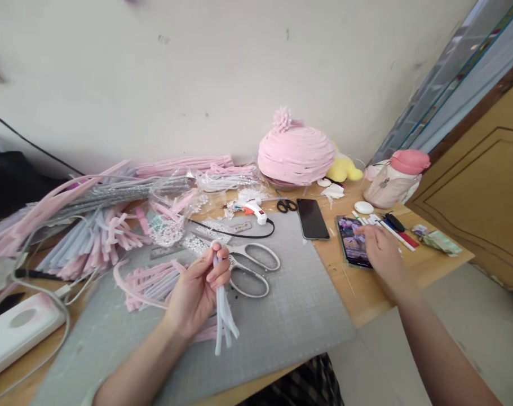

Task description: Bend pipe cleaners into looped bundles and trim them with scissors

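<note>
Pinching pale blue stems [223,321] btwn thumb & bent fingers of L hand [203,276], just below & left of frame ctr; letting loose ends hang toward lower ctr, over gray cutting mat [299,293]. Reaching w/ R hand [383,251] to lit phone [350,239], right of ctr, one finger extended at screen, rest loosely bent; can't tell if pressing glass.

Hemmed in at left by pile of short stems [155,285], pink & blue, just beside L hand on mat. Crowded on other side by big scissors [233,260], handles to right, blades partly behind fingertips. Given more room lower right of ctr: open stretch of mat out to its right edge, then strip of wooden table [341,282], cut off by slanting front edge under R forearm. Placed btwn big scissors & lit phone, nr mat's upper right: black phone [313,219]. Backed at upper ctr by glue gun [256,211], small black scissors [287,205] & pink dome [296,158] nr wall. Packed toward table's right corner: markers [396,234], below pink-lidded bottle [389,186].
</note>
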Demonstrator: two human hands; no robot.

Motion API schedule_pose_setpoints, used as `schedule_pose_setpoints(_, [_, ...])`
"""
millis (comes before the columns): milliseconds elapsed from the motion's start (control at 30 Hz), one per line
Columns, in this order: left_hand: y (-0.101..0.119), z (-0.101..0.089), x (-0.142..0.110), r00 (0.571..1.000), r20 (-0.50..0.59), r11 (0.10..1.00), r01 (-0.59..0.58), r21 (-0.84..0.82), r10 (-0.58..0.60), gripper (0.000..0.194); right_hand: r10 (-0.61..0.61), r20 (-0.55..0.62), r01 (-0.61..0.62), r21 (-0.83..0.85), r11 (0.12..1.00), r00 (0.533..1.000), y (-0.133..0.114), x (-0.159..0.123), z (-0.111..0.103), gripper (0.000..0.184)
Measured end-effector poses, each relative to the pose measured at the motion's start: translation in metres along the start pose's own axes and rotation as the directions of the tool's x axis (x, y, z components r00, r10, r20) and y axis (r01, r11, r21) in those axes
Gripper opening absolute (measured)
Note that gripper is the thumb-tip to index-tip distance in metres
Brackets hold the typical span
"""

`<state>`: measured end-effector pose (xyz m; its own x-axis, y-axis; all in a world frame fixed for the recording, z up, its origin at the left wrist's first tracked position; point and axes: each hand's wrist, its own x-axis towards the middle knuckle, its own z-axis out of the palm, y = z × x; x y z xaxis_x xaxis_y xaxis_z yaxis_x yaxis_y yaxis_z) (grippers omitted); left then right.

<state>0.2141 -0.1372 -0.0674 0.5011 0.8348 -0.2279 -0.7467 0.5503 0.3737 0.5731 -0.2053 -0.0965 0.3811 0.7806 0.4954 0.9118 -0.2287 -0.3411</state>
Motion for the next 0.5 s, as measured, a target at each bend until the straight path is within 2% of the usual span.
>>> schedule_pose_setpoints(100, [0.0, 0.001, -0.001, 1.0, -0.003, 0.999, -0.012, 0.043, 0.012, 0.024, 0.044, -0.004, -0.044, -0.091, 0.995, 0.999, 0.004, -0.003, -0.001, 0.048])
schedule_pose_setpoints(167, [0.001, 0.001, -0.001, 1.0, -0.006, 0.998, -0.019, 0.066, 0.019, 0.024, 0.055, -0.023, -0.057, -0.081, 0.995, 0.998, 0.004, -0.004, -0.003, 0.048])
schedule_pose_setpoints(333, [0.0, 0.0, 0.0, 0.999, -0.019, 0.994, -0.041, 0.1, 0.043, 0.025, 0.067, -0.119, -0.059, 0.069, 0.996, 0.991, 0.008, -0.006, -0.008, 0.047])
schedule_pose_setpoints(500, [-0.001, -0.001, 0.0, 0.999, -0.015, 0.992, -0.032, 0.119, 0.034, 0.024, 0.178, -0.104, -0.147, 0.257, 0.955, 0.979, 0.016, -0.008, 0.001, 0.049])
